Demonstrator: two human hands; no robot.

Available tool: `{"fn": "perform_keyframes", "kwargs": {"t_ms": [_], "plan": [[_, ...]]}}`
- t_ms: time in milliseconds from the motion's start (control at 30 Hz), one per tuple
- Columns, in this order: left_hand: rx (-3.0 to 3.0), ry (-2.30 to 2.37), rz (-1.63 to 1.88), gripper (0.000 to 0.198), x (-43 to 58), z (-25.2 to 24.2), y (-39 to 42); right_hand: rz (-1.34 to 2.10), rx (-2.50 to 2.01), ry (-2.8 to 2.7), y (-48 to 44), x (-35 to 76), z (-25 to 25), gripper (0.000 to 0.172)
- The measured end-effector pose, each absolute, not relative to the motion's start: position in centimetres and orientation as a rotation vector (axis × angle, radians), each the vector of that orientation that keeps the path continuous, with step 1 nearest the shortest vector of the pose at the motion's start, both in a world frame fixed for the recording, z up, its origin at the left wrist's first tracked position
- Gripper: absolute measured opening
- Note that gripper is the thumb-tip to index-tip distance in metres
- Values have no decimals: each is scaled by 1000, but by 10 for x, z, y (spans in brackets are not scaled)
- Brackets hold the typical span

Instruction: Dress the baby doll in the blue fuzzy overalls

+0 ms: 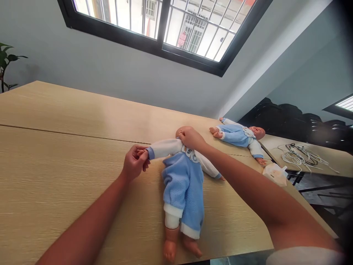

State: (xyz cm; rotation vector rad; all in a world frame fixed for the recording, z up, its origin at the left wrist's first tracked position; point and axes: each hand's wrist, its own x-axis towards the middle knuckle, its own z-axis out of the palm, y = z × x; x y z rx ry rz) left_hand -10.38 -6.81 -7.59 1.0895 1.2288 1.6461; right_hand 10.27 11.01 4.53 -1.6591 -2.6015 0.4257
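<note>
A baby doll [184,180] in a blue and white outfit lies on its back on the wooden table, feet toward me. My left hand [135,162] is closed around the doll's small hand, just beyond the blue cuff [150,153], and the white sleeve [165,148] stretches straight out to the left. At the doll's neck and shoulder is my right hand [192,139], its fingers pinched together at the collar. It covers most of the doll's head, and what exactly the fingertips hold is hidden. A patterned white bib [191,154] shows on the chest.
A second doll [235,135] in similar clothes lies at the table's far right. Near it are a white tissue pack [275,173] and, on another table, tangled white cables [300,156]. A seam crosses the wooden table [68,176]. A plant [5,62] stands far left.
</note>
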Motion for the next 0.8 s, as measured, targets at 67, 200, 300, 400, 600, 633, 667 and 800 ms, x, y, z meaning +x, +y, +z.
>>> {"fn": "perform_keyframes", "kwargs": {"t_ms": [67,200,300,400,600,633,667,800], "plan": [[934,1173,1644,33,-109,-78,-61,565,-1604,-2516,110,120,45,31],[818,1141,1606,40,-111,-86,-52,844,-1564,-2390,92,149,35,49],[805,1171,1572,43,-114,-90,-50,1079,-1480,-2264,68,176,21,54],[802,1246,1536,44,-119,-90,-50,1298,-1336,-2236,51,208,7,52],[896,1449,1474,49,-123,-94,-51,1615,-1125,-1865,47,256,-18,43],[915,1475,1453,52,-124,-96,-52,1607,-1134,-1814,46,259,-21,43],[936,1502,1426,54,-125,-98,-54,1589,-1150,-1796,44,261,-23,44],[1082,1668,1303,60,-131,-105,-64,1553,-1128,-2018,37,259,-19,40]]}}
